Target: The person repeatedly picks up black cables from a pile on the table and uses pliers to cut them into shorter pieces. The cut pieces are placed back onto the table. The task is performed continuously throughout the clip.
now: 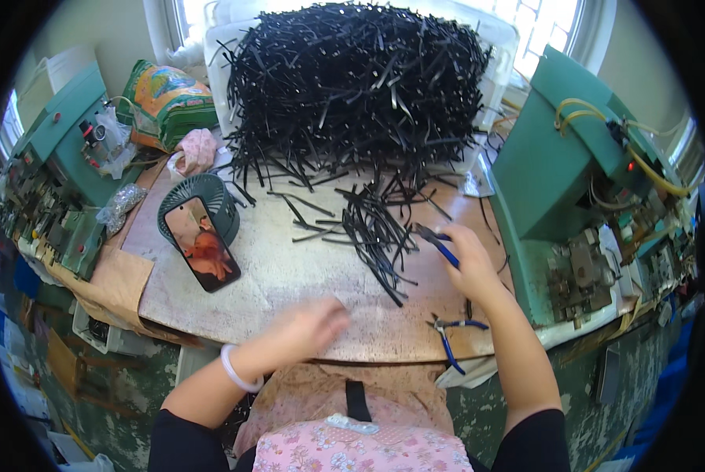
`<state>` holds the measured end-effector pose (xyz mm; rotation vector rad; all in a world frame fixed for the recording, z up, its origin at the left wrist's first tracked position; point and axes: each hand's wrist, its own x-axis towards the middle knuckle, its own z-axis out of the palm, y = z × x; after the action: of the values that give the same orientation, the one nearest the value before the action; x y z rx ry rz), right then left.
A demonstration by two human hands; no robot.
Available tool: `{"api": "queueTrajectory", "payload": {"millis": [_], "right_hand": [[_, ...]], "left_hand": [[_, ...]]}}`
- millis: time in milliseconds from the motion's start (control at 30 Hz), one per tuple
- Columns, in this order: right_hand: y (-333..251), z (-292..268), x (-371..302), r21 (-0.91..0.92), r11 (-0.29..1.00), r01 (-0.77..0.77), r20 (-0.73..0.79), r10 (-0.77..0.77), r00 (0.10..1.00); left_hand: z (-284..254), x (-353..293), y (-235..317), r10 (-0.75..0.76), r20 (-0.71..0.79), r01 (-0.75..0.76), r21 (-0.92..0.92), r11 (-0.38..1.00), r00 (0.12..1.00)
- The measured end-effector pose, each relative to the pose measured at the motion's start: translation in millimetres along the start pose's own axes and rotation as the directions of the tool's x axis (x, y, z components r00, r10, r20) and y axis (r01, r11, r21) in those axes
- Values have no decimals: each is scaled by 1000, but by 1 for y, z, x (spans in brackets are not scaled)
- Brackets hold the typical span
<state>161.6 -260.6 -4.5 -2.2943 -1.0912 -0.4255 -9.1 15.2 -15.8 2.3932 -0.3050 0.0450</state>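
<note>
Bright windows backed the room, and between two green machines, one at the left point(69, 157) and one at the right point(541, 149), spread a worn table point(289, 271). At its far side a great heap of black strips point(352, 86) bulged over the front of a pale bin, with a looser bunch of strips point(372, 236) lying crisscrossed mid-table, near the person's right hand point(470, 256).

That hand was closed around blue-handled pliers point(450, 254), their nose pointing at the bunch's edge; I couldn't tell whether it had bitten on a strip. The left hand point(309, 326) was a blur above the near part of the table, well apart from the strips, and I couldn't make out whether it held anything.

Tangling struck me as the likeliest trouble: with the strips crossed so thickly, pulling one might drag others along, and a hard tug near the heap could bring more sliding down. A second pair of pliers point(440, 324) lay splayed by the front edge, where a passing forearm might sweep it to the floor. I worried too about the phone point(203, 244), leaning against a dark green basket point(211, 189); a bump from the left arm could topple it.
</note>
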Motion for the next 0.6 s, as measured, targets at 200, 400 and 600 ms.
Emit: {"api": "queueTrajectory", "payload": {"millis": [200,400,600], "right_hand": [[118,92,78,-269,963,-16,95,43,995],[133,114,105,-107,983,-152,142,166,976],[77,133,81,70,996,-55,169,42,985]], "left_hand": [[-37,118,-106,-78,-574,241,214,947,815],[-15,164,-173,-331,-425,346,-44,937,843],[5,150,-133,-327,-383,239,-259,936,864]]}}
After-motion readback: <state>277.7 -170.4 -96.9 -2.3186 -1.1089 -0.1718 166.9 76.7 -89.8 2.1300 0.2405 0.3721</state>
